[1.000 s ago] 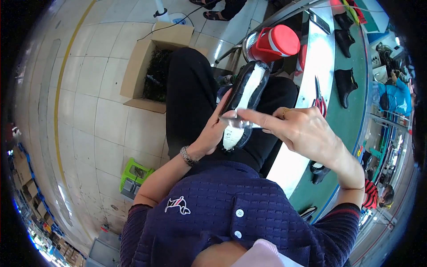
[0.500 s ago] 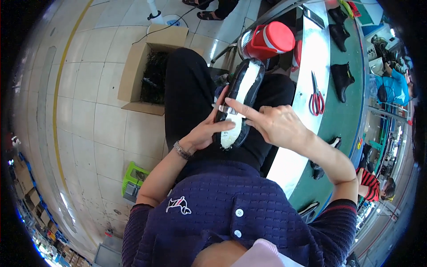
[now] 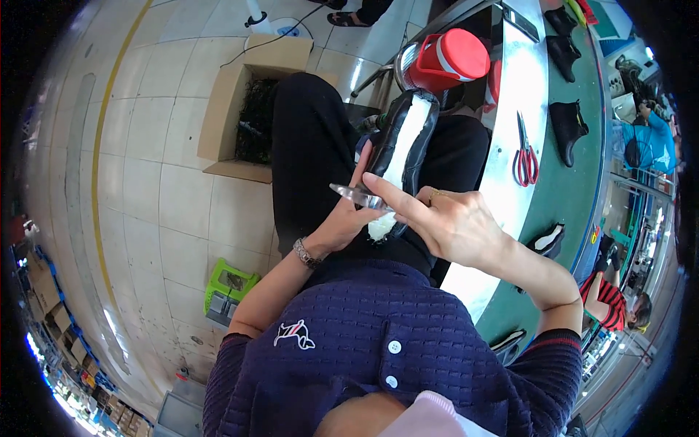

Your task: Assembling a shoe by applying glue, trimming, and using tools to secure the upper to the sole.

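A black boot [image 3: 397,149] lies sole up over my lap, its long white bottom facing me and its toe end pointing away. My left hand [image 3: 342,224] grips it from the left side, with the thumb near the heel end and the fingers along the upper. My right hand [image 3: 455,222] is closed around a shiny pointed metal blade [image 3: 357,195], the index finger stretched along it. The blade's tip points left, past the boot's edge and above my left hand. Its handle is hidden in my right hand.
Red-handled scissors [image 3: 525,156] and a phone [image 3: 520,24] lie on the metal ledge to the right. Several black boots [image 3: 568,131] stand on the green belt [image 3: 528,222]. A red jug [image 3: 451,60] is beyond my knees. Left are a cardboard box [image 3: 218,131] and green container [image 3: 227,288].
The metal blade has turned and come out left past the boot's edge, its tip now pointing left. My right hand has shifted slightly down. The left hand still holds the boot.
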{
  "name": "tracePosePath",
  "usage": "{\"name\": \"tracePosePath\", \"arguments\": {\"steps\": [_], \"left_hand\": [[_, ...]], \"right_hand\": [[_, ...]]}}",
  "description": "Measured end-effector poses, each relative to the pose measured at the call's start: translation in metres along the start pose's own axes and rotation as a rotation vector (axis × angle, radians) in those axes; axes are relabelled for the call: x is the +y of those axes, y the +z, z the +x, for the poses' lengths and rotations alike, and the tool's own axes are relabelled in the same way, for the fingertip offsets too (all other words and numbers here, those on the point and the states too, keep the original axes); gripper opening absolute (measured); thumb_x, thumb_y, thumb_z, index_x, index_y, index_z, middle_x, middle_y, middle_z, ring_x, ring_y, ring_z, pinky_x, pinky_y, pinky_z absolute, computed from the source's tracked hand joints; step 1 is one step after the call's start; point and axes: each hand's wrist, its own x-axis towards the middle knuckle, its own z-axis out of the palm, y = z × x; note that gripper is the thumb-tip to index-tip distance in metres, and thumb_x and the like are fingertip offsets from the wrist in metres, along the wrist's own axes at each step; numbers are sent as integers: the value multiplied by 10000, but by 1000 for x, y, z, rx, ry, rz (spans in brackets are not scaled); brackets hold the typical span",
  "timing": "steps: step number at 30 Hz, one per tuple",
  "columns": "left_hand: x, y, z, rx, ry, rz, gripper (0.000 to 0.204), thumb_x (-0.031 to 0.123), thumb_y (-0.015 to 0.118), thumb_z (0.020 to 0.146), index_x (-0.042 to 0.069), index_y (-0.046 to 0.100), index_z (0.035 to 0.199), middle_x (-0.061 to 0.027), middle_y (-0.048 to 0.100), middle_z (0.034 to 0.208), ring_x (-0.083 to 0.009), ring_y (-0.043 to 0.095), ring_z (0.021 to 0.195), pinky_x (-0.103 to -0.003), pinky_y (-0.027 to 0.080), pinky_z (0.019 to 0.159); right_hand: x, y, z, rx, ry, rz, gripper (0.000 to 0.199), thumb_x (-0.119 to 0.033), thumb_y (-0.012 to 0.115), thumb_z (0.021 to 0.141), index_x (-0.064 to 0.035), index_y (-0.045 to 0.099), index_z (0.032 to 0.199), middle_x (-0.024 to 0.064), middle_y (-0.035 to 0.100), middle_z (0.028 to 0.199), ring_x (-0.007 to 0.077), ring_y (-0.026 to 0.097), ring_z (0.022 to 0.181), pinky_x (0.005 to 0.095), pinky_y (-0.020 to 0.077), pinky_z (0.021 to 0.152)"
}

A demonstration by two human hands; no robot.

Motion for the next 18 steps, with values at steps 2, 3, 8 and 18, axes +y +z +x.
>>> {"name": "tracePosePath", "arguments": {"steps": [2, 3, 8, 18], "left_hand": [[3, 1, -2, -29, -29, 81, 1138, 29, 741, 750, 231, -41, 1552, -101, 141, 1578, -202, 264, 1403, -365, 276, 1128], [3, 1, -2, -56, -54, 160, 1209, 26, 785, 701, 230, -49, 1551, -110, 159, 1571, -193, 272, 1397, -361, 282, 1124], [11, -2, 0, -103, 94, 392, 1303, 68, 865, 651, 145, -82, 1542, -104, 271, 1516, -191, 337, 1353, -348, 318, 1100], [39, 1, 13, -67, -137, 321, 1147, 179, 877, 673, 67, 124, 1532, -56, 418, 1390, -169, 411, 1273, -345, 309, 1095]], "right_hand": [[6, 14, 1, -49, 46, -70, 729, -82, 571, 852, -309, 317, 1497, 61, 530, 595, 172, 575, 476, 313, 463, 405], [6, 14, -4, -45, 51, -68, 729, -82, 571, 852, -309, 317, 1497, 61, 530, 595, 172, 575, 476, 313, 463, 405], [-16, 21, -20, 23, -192, -39, 778, -103, 561, 828, -390, 277, 1493, 88, 530, 654, 186, 602, 517, 312, 499, 430], [35, -16, 13, 340, 17, 142, 652, -177, 552, 926, -266, 267, 1506, 99, 572, 561, 229, 616, 480, 366, 493, 439]]}}
